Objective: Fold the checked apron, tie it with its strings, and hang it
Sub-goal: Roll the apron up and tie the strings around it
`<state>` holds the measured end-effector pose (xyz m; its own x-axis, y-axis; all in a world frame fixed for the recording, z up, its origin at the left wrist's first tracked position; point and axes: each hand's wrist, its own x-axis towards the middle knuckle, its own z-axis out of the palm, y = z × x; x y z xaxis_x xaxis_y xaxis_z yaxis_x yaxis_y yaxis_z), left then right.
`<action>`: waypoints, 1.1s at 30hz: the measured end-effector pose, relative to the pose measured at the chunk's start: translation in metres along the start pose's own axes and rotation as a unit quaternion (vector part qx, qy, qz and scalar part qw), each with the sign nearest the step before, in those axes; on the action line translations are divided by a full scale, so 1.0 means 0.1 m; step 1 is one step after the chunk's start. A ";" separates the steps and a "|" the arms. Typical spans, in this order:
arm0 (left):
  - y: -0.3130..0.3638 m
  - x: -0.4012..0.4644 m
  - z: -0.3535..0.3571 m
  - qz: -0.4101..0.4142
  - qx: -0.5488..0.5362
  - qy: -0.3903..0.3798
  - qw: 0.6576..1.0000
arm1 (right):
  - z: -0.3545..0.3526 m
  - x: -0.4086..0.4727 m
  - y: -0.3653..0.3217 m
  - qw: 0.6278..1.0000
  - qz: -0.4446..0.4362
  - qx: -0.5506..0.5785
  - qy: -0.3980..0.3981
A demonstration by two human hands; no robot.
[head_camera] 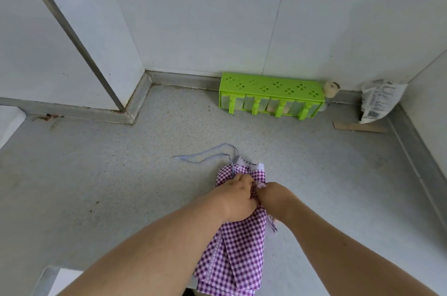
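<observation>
The purple-and-white checked apron point(238, 247) lies folded into a long narrow strip on the grey countertop point(121, 187), its near end hanging over the front edge. My left hand point(238, 200) presses down on the strip's upper half, fingers gripping the cloth. My right hand point(271, 195) is beside it on the right, its fingers tucked into the fabric and mostly hidden. One pale apron string point(210, 154) trails loose on the counter to the upper left of the folded top. A short string end point(272, 223) pokes out under my right wrist.
A green plastic rack point(271, 87) with several small containers stands against the back wall. To its right are a small beige roll point(331, 89), a printed plastic bag point(379, 102) in the corner and a cardboard scrap point(358, 127). A white pillar point(96, 41) juts out at left.
</observation>
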<state>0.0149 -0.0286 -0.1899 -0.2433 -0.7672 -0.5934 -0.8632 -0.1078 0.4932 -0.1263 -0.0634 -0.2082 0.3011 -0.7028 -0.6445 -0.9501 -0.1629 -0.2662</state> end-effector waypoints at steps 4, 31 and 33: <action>0.09 0.20 0.09 -0.023 0.043 -0.003 0.999 | 0.03 -0.07 0.26 1.000 -0.004 -0.010 0.010; 0.03 0.34 0.18 -0.012 -0.005 0.002 1.000 | 0.17 -0.25 0.89 0.976 0.060 0.187 0.096; 0.03 0.34 0.15 -0.002 -0.043 0.025 0.999 | 0.15 -0.24 0.83 0.959 0.062 0.254 0.111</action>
<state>-0.0023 -0.0455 -0.2179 -0.2159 -0.7973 -0.5636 -0.8222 -0.1629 0.5454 -0.2114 -0.0500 -0.2258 0.1112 -0.8339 -0.5407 -0.7981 0.2492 -0.5485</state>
